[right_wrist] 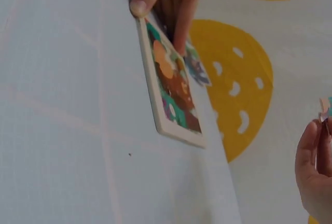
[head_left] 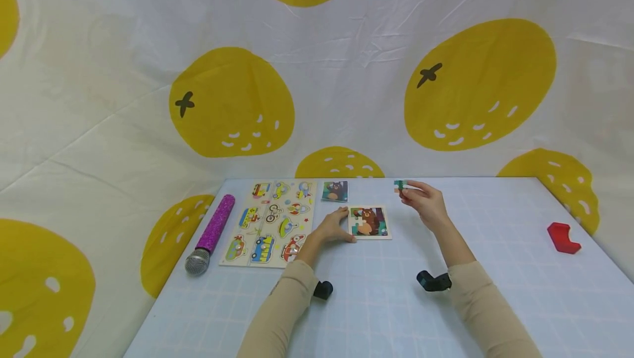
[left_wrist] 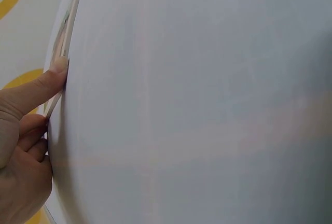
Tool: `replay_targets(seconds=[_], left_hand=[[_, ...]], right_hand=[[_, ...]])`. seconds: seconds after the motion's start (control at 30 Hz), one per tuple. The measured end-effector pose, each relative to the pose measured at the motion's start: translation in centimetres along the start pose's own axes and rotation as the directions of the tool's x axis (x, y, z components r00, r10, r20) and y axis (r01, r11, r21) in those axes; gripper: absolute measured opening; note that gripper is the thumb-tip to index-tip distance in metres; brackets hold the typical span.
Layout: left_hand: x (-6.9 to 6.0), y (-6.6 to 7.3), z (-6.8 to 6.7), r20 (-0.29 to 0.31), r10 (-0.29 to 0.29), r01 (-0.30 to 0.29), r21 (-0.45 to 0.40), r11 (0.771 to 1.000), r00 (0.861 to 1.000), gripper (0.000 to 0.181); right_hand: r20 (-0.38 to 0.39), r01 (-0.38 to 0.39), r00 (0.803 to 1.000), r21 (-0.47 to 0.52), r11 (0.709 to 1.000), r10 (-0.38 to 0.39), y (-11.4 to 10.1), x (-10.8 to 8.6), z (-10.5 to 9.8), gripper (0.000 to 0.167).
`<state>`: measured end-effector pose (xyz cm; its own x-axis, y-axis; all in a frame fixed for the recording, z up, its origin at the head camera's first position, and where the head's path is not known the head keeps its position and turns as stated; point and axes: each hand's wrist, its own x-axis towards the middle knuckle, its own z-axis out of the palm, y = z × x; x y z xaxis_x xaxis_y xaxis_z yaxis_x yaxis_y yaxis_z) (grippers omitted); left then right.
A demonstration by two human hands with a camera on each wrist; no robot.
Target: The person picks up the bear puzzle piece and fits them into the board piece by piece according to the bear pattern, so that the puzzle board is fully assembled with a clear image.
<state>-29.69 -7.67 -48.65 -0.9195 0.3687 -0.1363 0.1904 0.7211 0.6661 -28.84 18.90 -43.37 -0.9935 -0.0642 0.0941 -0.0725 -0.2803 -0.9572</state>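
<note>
A small bear jigsaw puzzle in a pale frame (head_left: 378, 237) lies flat on the table. My left hand (head_left: 332, 227) holds its left side, thumb on the near edge and fingers toward the far corner; the right wrist view shows this grip too. Some pale backing shows at the puzzle's left part. My right hand (head_left: 427, 205) is raised to the right of the frame, pinching a green and brown puzzle piece (head_left: 398, 184) between thumb and fingers. Just behind the puzzle lies a picture card (head_left: 335, 191) with a similar bear.
On the left lies a wooden board (head_left: 233, 262) of vehicle shapes, and beyond it a purple glitter microphone (head_left: 218, 224). A red block (head_left: 562, 238) with a curved notch sits at the far right. Behind the table (head_left: 376, 303) hangs a fruit-patterned cloth.
</note>
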Motion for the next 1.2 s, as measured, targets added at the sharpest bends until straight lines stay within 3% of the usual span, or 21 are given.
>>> replay_targets(seconds=[0.1,0.33,0.73,0.83,0.97,1.2], left_hand=[[0.0,0.0,0.1,0.003,-0.007,0.007,0.003,1.000,1.000,0.086],[0.0,0.0,0.2,-0.013,0.026,-0.026,0.009,1.000,1.000,0.087],[0.0,0.0,0.2,-0.009,0.004,-0.004,0.001,1.000,1.000,0.087],[0.0,0.0,0.2,-0.010,-0.002,0.002,-0.010,1.000,1.000,0.087],[0.1,0.1,0.2,-0.011,-0.007,0.006,-0.014,1.000,1.000,0.086],[0.0,0.1,0.1,-0.012,-0.009,0.009,-0.012,1.000,1.000,0.086]], right_hand=[[0.036,0.019,0.999,-0.007,1.000,-0.018,0.4,0.2,0.5,0.042],[0.115,0.102,0.990,-0.161,0.982,-0.084,1.0,0.6,1.4,0.040],[0.163,0.178,0.974,-0.143,0.974,-0.154,2.2,1.4,2.3,0.043],[0.171,0.196,0.970,-0.114,0.974,-0.176,2.8,1.5,2.6,0.036],[0.157,0.160,0.978,-0.139,0.977,-0.137,3.4,1.7,3.1,0.034],[0.119,0.022,0.993,-0.256,0.966,0.008,4.5,2.3,4.0,0.040]])
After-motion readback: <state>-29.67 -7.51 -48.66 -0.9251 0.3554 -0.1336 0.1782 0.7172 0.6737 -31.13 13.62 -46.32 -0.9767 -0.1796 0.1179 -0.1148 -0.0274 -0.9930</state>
